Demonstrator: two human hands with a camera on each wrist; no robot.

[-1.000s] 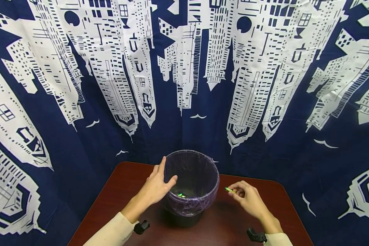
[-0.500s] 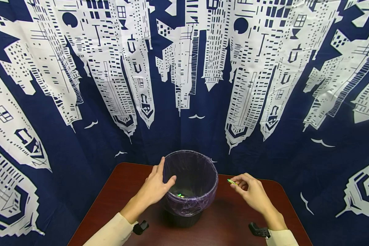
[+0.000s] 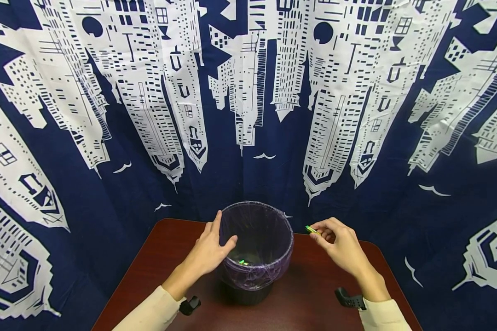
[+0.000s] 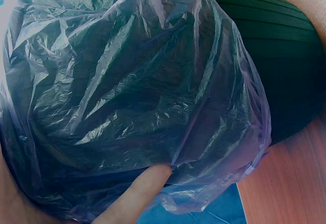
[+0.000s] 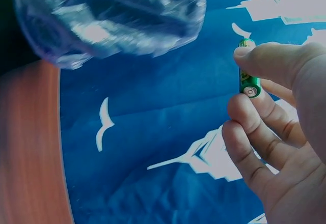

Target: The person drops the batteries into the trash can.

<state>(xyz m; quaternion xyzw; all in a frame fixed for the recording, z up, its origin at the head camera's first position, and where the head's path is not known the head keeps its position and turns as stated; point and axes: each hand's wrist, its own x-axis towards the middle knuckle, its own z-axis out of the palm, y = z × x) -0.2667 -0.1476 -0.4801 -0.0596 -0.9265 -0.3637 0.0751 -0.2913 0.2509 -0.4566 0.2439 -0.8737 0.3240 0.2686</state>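
A green battery, yellow-green in the head view, is pinched between the thumb and fingers of my right hand, which is raised to the right of a dark waste bin. A thin purple plastic liner covers the bin's rim and hangs down outside. My left hand rests at the bin's left side, fingers fairly straight, thumb over the rim. In the left wrist view a finger touches the liner. Small bright green pieces lie inside the bin, too small to identify.
The bin stands on a reddish-brown table with rounded far corners. Behind hangs a navy curtain printed with white upside-down buildings and birds. Black wrist straps sit on both forearms near cream sleeves.
My right hand has risen, moving a little away from me and slightly right, still holding the battery. The left hand and the bin have stayed in place.
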